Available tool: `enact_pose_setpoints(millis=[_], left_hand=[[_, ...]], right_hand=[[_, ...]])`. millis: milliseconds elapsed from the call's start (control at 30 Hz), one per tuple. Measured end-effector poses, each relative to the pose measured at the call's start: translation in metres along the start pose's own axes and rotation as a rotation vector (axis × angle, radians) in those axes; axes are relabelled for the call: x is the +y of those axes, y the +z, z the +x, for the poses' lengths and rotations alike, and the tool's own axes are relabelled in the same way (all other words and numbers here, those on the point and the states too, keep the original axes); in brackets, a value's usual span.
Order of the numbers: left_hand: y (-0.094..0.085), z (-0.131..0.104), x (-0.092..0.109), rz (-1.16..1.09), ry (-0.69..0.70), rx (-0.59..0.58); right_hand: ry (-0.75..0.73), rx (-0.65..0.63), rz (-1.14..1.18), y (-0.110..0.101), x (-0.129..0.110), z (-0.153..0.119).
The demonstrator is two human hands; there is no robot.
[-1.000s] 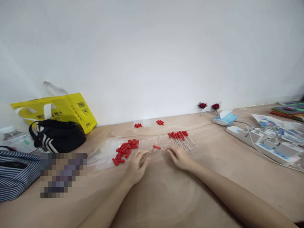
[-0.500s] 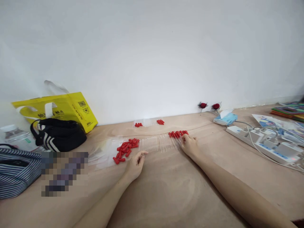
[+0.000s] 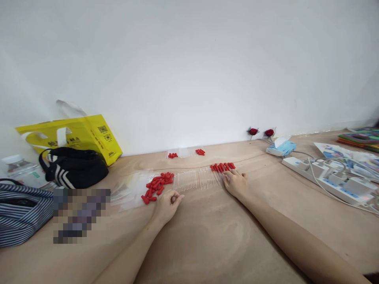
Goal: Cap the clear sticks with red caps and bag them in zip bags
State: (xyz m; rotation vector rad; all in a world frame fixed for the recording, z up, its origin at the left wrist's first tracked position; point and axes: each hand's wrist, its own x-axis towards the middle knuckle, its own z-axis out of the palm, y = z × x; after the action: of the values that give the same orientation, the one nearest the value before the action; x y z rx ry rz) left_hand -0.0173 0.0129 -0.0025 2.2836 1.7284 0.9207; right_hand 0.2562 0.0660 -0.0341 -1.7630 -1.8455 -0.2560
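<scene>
A row of thin clear dropper tubes (image 3: 188, 181) lies side by side on the table. Those at the right end carry red rubber bulbs (image 3: 222, 167), lined up at their far ends. At that right end my right hand (image 3: 237, 183) rests low, its fingertips closed at a red-bulbed dropper and partly hiding it. My left hand (image 3: 167, 203) is curled near the table, thumb close to the bent forefinger, with nothing visible in it. Just beyond it, a pile of loose red bulbs (image 3: 156, 184) lies on a clear plastic bag (image 3: 134, 191).
Two small red-bulb groups (image 3: 200, 152) lie near the wall. A yellow bag (image 3: 109, 138), a black pouch (image 3: 84, 167) and a striped bag (image 3: 23, 213) crowd the left. Right are a tissue pack (image 3: 281, 148), a power strip (image 3: 334, 181) with cables, and two red flowers (image 3: 269, 133).
My left hand has drawn slightly back from the tubes, and its forefinger has curled in. My right fingertips have slid a little toward me, off the red bulbs and down along the tubes.
</scene>
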Motion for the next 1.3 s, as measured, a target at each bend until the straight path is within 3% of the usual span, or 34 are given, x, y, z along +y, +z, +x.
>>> enact_pose_setpoints(millis=[133, 233, 267, 367, 500, 733, 1000, 1167, 1300], left_hand=[[-0.016, 0.008, -0.02, 0.144, -0.018, 0.093], [-0.04, 0.011, -0.038, 0.184, -0.085, 0.115], [-0.05, 0.011, -0.043, 0.199, -0.094, 0.08], [-0.079, 0.009, -0.052, 0.188, 0.006, -0.17], [-0.099, 0.005, -0.053, 0.188, -0.028, -0.266], [-0.082, 0.003, -0.061, 0.158, -0.056, -0.221], [-0.065, 0.006, -0.048, 0.241, -0.039, -0.127], [-0.058, 0.005, -0.05, 0.189, 0.009, -0.167], [-0.056, 0.006, -0.049, 0.165, 0.022, -0.126]], right_hand=[[-0.013, 0.048, 0.006, -0.002, -0.001, -0.001], [-0.019, 0.069, 0.031, -0.001, 0.0, -0.001], [-0.024, 0.075, 0.04, -0.002, 0.0, -0.001], [-0.056, 0.09, 0.063, -0.003, -0.004, -0.002], [-0.119, 0.053, 0.085, -0.008, -0.022, -0.007], [-0.079, -0.016, 0.077, -0.005, -0.055, -0.007], [0.146, -0.094, 0.034, 0.0, -0.056, 0.012], [0.211, -0.201, -0.008, -0.002, -0.059, 0.022], [0.246, -0.279, -0.012, -0.001, -0.063, 0.029]])
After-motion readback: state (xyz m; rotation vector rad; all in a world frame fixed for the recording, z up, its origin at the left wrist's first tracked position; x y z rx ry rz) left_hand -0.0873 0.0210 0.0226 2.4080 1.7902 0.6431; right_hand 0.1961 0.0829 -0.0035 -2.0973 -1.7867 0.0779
